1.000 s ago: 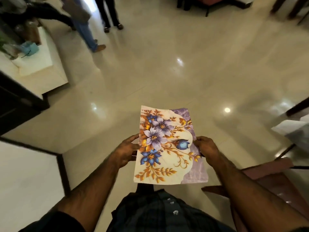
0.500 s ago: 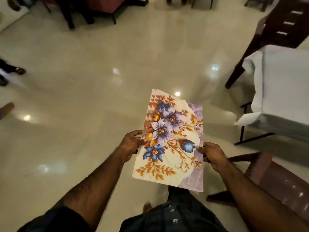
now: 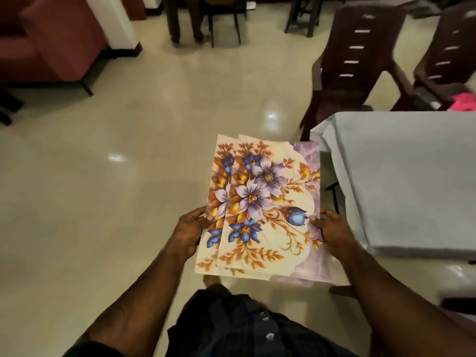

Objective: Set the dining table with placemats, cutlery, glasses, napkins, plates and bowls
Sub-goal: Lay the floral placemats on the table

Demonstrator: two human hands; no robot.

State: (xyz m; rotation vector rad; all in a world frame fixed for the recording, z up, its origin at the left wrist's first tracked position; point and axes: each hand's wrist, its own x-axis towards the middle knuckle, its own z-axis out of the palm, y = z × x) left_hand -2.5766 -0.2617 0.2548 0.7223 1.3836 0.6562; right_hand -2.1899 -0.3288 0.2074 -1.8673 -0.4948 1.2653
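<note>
Both hands, left hand (image 3: 189, 231) and right hand (image 3: 332, 231), grip the fanned placemats (image 3: 260, 210); the counter (image 3: 412, 176) has now swung close at three o'clock, ready for laying.

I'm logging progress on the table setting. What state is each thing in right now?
Floral placemats: stacked, slightly fanned, held off the table.
Left hand: grips the stack's left edge.
Right hand: grips its right edge.
Table: covered with a pale cloth, nothing set on the visible part.

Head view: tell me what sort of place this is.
Probably a dining hall or restaurant. A table under a white cloth stands at right with brown slatted chairs behind it, and more chairs farther back. Both hands, left and right, hold floral placemats.
</note>
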